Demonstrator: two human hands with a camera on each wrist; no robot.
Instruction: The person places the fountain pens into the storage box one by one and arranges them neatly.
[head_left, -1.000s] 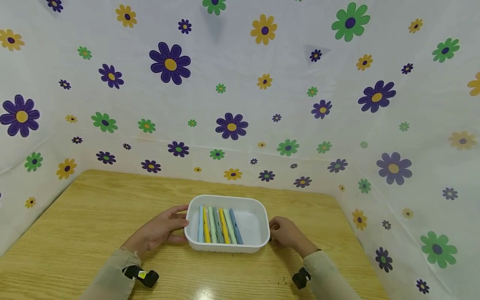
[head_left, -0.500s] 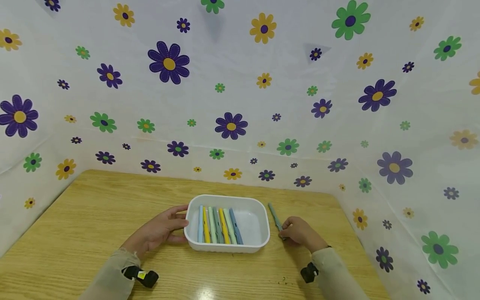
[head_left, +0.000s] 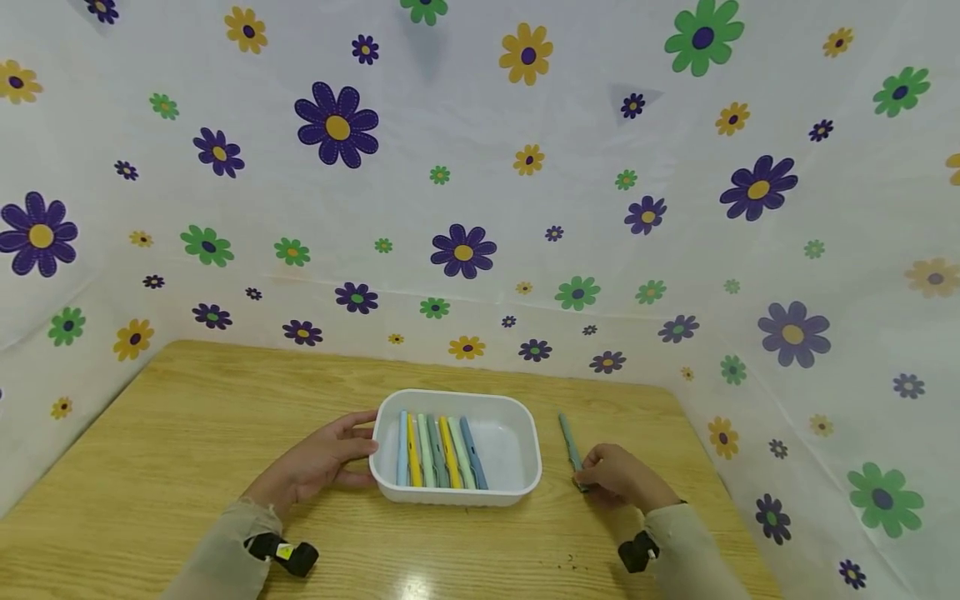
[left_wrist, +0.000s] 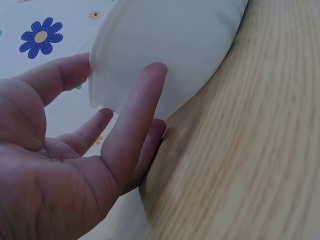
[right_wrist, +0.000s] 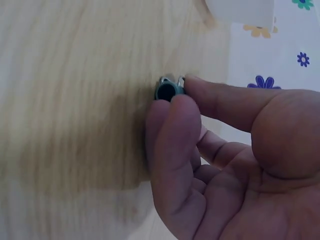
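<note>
A white rounded box [head_left: 463, 497] stands on the wooden table with several pens [head_left: 441, 450] in blue, yellow and green lying side by side in its left part. My left hand [head_left: 318, 462] rests against the box's left wall; in the left wrist view the fingers [left_wrist: 135, 120] are fairly straight, touching its side. To the right of the box, my right hand [head_left: 618, 475] pinches the near end of a dark green pen [head_left: 570, 442], which points away from me. The right wrist view shows the pen's hollow end [right_wrist: 167, 91] and metal clip between thumb and fingers.
White cloth with printed flowers [head_left: 463, 250] hangs behind the table [head_left: 247, 392] and along both sides. A few dark specks [head_left: 572, 562] lie on the wood near the right wrist. The right part of the box shows its bare bottom.
My right hand has moved from beside the box's right wall further right and slightly toward me, bringing the green pen along. The left hand and the box have stayed put.
</note>
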